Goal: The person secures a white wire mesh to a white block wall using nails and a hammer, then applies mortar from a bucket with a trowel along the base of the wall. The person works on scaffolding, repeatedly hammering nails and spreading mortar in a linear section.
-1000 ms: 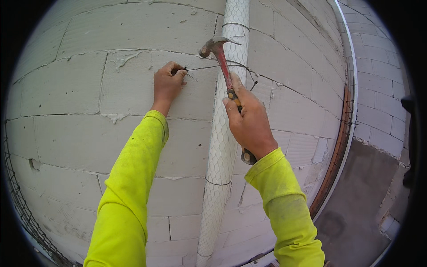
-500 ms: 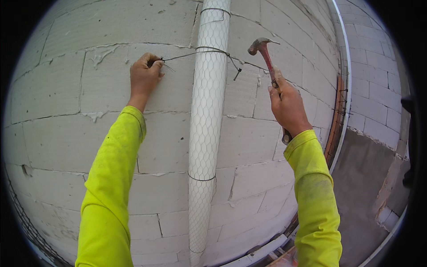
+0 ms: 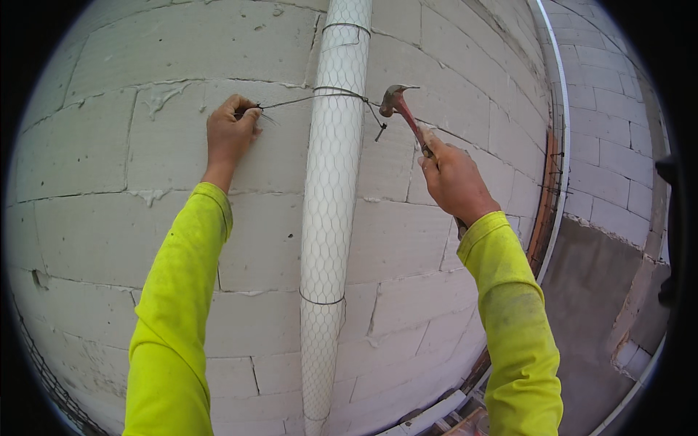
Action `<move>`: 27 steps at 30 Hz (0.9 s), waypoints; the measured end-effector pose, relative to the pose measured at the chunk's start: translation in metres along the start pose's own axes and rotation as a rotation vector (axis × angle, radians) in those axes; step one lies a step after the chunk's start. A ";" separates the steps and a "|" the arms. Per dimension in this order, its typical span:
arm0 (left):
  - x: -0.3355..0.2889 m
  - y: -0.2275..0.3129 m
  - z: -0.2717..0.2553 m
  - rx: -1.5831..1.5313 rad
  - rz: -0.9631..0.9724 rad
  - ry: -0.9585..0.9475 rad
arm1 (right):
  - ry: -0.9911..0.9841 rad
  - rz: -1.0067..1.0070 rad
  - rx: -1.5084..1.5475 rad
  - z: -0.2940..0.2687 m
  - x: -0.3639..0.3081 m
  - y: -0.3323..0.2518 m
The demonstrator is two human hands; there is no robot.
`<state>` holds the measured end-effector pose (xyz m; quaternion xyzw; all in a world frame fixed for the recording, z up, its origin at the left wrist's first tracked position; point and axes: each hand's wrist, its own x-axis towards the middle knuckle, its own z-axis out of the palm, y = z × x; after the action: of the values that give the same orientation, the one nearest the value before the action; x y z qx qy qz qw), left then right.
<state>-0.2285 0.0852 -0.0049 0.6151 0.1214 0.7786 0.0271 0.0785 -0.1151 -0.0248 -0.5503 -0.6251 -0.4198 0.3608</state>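
Left hand point(image 3: 231, 138): fingertips and thumb pinched together on the end of a thin dark wire point(image 3: 291, 102), close against the block wall point(image 3: 80, 232). A few loose strands stick out past the grip. Something small and dark sits at the fingertips, possibly a nail head; too small to tell.

Right hand point(image 3: 459, 180): wrapped around the handle of a claw hammer point(image 3: 408, 122), thumb up along the grip. Shaft red, tilted up and leftward; metal head worn, its claw pointing right.

Both forearms in bright yellow sleeves point(image 3: 182, 291), the right one smudged grey.

Wire: runs from the left hand to a white pipe point(image 3: 331, 196), passes around it, and is twisted at the pipe's right side. From the twist a short tail drops to a small dark pin point(image 3: 381, 132), just below the hammer head in the view.

Pipe: upright against the wall, between the hands, covered in hexagonal mesh. A further wire band point(image 3: 322, 302) circles it lower down, another near the top.

Right side: reddish-brown strip point(image 3: 542, 211) beside a white edge strip point(image 3: 566, 145); more blockwork point(image 3: 603, 131) beyond.
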 end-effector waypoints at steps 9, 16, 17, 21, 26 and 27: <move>0.001 -0.004 0.001 0.004 0.016 0.006 | 0.036 0.015 0.041 0.000 -0.001 0.001; -0.003 -0.003 0.000 -0.134 0.028 0.020 | 0.020 0.023 0.080 0.007 -0.009 0.011; -0.002 -0.002 -0.001 -0.131 0.021 0.020 | 0.034 0.030 0.101 0.008 -0.011 0.011; -0.004 -0.001 -0.005 -0.177 0.034 0.012 | 0.100 -0.008 0.088 0.016 -0.015 0.011; -0.007 -0.005 -0.007 -0.200 0.045 0.003 | 0.060 0.030 0.052 0.028 -0.016 0.016; -0.008 -0.006 -0.006 -0.197 0.068 0.009 | 0.055 0.033 0.038 0.029 -0.016 0.017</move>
<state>-0.2333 0.0883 -0.0147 0.6098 0.0234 0.7899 0.0606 0.0978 -0.0936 -0.0482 -0.5419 -0.6137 -0.4169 0.3949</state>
